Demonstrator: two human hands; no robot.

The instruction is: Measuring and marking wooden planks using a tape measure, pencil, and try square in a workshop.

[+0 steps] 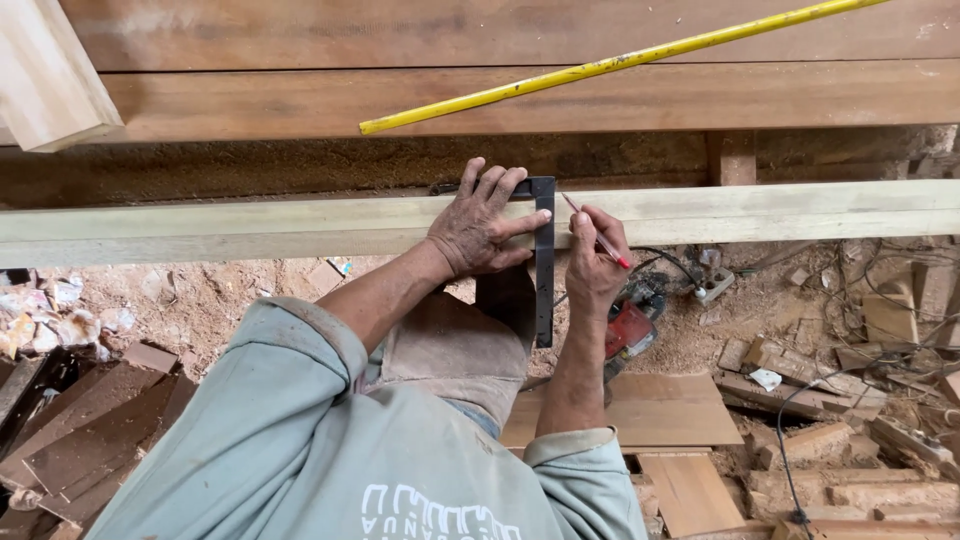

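A long pale wooden beam (pixel 780 210) runs across the view at waist height. My left hand (pixel 478 222) lies flat with fingers spread on a black metal square (pixel 544 262), pressing it against the beam; the square's long blade hangs down over the beam's near edge. My right hand (pixel 596 255) grips a red-tipped pencil (pixel 598 238) right beside the square's blade, its point touching the top of the beam.
Wide dark planks (pixel 300 100) lie behind the beam, with a yellow rod (pixel 620 62) slanting across them. Below sit a red power tool (pixel 630 325), cables, a plywood sheet (pixel 660 410), several wood offcuts (pixel 800 440) and sawdust on the ground.
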